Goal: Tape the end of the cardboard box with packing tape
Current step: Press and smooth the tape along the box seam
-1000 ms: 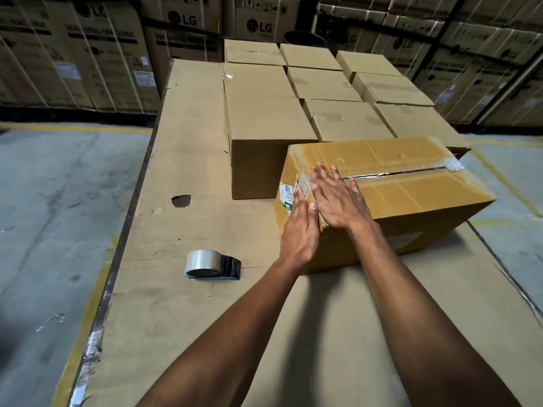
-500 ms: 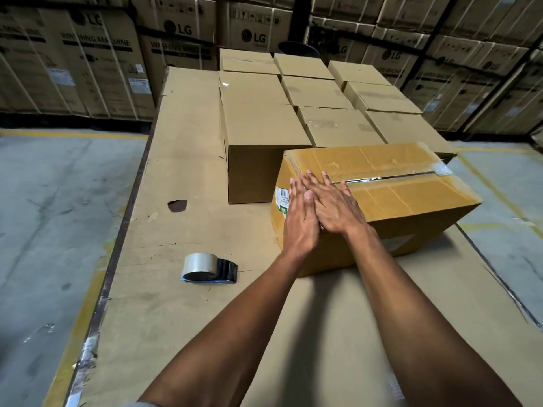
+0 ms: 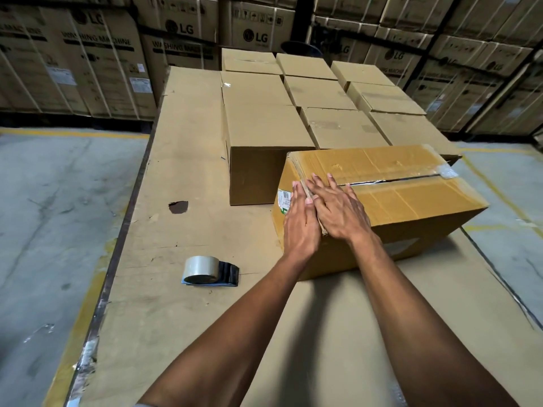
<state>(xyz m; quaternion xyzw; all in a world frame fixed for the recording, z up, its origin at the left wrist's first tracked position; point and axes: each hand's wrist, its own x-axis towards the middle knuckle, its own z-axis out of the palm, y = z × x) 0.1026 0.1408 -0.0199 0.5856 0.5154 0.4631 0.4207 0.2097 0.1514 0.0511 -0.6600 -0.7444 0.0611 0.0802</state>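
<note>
Yellowish taped cardboard box point(image 3: 396, 201); left hand point(image 3: 299, 224) and right hand point(image 3: 340, 212) flat, pressing its end.

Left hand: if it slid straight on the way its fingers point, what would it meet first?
Probably the plain brown box behind. The left hand lies flat on the taped box end, fingers pointing away from the person; depth is uncertain.

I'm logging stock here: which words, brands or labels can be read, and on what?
"LG": stacked cartons along the back wall.
"WASHING MACHINE": far-left carton; repeated, fainter, on the next.
White stickers on those cartons: too small.
Green-and-white label on the tape-sealed box: blurred.
</note>
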